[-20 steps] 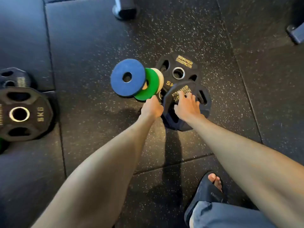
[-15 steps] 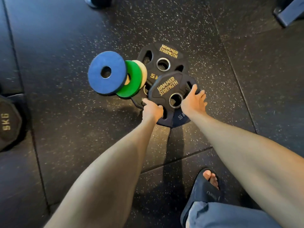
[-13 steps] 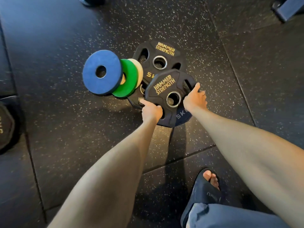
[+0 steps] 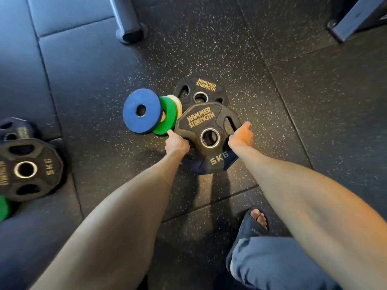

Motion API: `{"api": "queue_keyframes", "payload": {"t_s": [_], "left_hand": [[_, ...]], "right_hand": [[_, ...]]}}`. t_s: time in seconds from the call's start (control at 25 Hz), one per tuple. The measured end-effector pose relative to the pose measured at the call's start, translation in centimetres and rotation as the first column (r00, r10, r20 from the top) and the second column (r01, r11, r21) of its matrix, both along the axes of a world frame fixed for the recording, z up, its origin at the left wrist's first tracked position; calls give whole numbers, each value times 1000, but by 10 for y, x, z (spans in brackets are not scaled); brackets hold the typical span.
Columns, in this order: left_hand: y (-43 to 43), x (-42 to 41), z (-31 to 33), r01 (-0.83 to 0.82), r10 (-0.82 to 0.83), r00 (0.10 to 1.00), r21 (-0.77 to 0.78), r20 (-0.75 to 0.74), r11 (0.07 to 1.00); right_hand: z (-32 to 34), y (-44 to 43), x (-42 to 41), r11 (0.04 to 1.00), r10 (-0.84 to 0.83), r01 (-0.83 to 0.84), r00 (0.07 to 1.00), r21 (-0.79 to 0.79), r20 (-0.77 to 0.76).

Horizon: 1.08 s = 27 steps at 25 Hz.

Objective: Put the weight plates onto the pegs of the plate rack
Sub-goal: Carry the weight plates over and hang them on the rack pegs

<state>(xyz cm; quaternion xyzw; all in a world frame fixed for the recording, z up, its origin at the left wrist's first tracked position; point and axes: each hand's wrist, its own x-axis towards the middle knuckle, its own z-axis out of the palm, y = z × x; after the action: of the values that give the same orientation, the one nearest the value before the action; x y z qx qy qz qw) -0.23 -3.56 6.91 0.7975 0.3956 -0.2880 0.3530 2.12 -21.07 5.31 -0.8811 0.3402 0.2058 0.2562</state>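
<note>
A black 5 kg Hammer Strength plate (image 4: 206,120) is lifted and tilted above the floor between both hands. My left hand (image 4: 177,144) grips its left edge through a grip slot. My right hand (image 4: 240,136) holds its right edge, fingers curled under the rim. A second black plate (image 4: 200,88) lies flat on the floor just behind it. A blue plate (image 4: 142,110), a green plate (image 4: 168,116) and a cream plate (image 4: 177,103) lean in a row to the left.
More black 5 kg plates (image 4: 29,169) and a green disc (image 4: 3,207) are at the left edge. A black machine foot (image 4: 128,28) stands at top centre, another frame (image 4: 356,19) at top right. My sandalled foot (image 4: 254,223) is below the plate.
The top black plate has come up off the pile and tilted toward me in both hands. My right hand shifted from the plate's face to its right rim. The view swung back left.
</note>
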Motion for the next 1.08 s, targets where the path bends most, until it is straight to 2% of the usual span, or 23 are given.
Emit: {"api": "queue_keyframes", "payload": {"t_s": [0.08,0.28,0.4,0.56,0.72,0.84,0.96,1.08], "left_hand": [[13,8,70,-10,9,1000,20,23,1000],[26,53,301,-62,50,984,63,169,996],[24,93,460,-143,114,949,78,294,987],[17,165,646,-191,114,874,117,472,975],[22,246,795,-285,134,688,96,713,954],[33,302,881,-319,91,528,98,844,943],[45,352,947,-311,23,315,80,949,947],[41,384,994,-385,-31,126,78,992,919]], "right_hand": [[70,12,8,999,-15,13,999,38,48],[289,24,58,982,-49,14,982,190,184],[443,21,104,945,-54,-45,955,324,291],[638,9,186,907,-63,-147,879,394,472],[794,13,276,868,-76,-279,743,411,665],[887,19,332,830,-125,-360,625,426,771],[951,28,381,785,-204,-440,480,436,853],[995,36,429,789,-319,-429,325,439,890]]}}
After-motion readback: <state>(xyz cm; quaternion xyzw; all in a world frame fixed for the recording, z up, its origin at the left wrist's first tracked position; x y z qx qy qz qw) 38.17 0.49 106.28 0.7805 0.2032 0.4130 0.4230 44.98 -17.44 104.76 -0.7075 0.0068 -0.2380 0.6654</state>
